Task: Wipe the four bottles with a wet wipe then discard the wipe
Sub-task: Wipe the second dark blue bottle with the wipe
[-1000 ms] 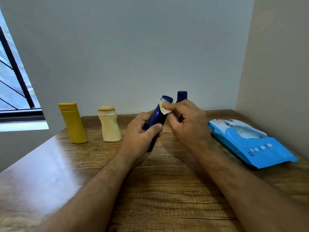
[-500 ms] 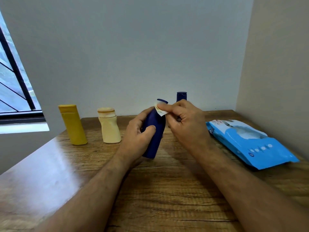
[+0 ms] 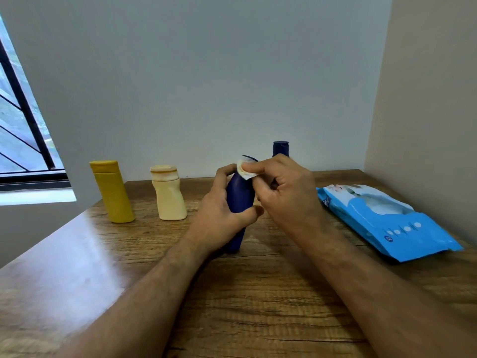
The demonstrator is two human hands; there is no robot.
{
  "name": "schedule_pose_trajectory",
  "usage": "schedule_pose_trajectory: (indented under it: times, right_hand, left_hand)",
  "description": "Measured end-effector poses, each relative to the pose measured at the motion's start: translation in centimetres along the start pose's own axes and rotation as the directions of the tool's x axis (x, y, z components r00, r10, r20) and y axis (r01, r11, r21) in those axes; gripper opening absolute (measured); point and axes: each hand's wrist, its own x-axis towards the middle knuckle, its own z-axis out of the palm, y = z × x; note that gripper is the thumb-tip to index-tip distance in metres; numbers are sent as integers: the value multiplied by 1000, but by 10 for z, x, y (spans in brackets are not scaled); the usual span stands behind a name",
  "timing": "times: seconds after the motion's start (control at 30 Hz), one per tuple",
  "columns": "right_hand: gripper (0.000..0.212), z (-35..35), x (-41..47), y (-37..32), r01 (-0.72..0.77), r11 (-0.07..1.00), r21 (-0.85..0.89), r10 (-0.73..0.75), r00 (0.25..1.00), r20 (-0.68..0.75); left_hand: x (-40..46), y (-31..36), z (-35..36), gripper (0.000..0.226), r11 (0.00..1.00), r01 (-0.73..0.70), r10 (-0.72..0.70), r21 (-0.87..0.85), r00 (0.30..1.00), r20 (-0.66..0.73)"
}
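Fingers of the left hand (image 3: pixel 219 215) curled in a firm grip round the dark blue bottle (image 3: pixel 240 200), upright above the tabletop (image 3: pixel 258 293). The right hand (image 3: pixel 286 192) pinched a small wet wipe (image 3: pixel 245 173) against its cap. A second blue bottle (image 3: pixel 280 149) stood behind; yellow bottle (image 3: pixel 112 192) and cream bottle (image 3: pixel 169 193) stood left, the wipes pack (image 3: pixel 387 220) right.

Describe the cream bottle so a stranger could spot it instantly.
Start at the window on the left and follow the wooden table along the back wall. Second from the left stands the cream bottle. It is paler and squatter than the yellow bottle beside it, with a pinched waist.
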Motion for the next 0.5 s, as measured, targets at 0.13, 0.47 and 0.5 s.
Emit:
schedule_pose_trajectory:
  times: [0.13, 0.47, 0.5]
  right_hand:
    - [21, 1, -1, 0, 19, 999, -29, -20, 1000, -7]
    - [13, -1, -3, 0, -54, 995, 82, 48, 996, 76]
    - [13, 0, -4, -1, -67, 993, 100, 56, 993, 108]
  left_hand:
    - [1, -1, -4, 80, 948, -118, 149, 295, 985, -86]
    - [5, 5, -7, 53, 988, -1, -6, -155, 999, -42]
    - [4, 6, -9, 48, 976, 7, -11, -218, 1000, -19]
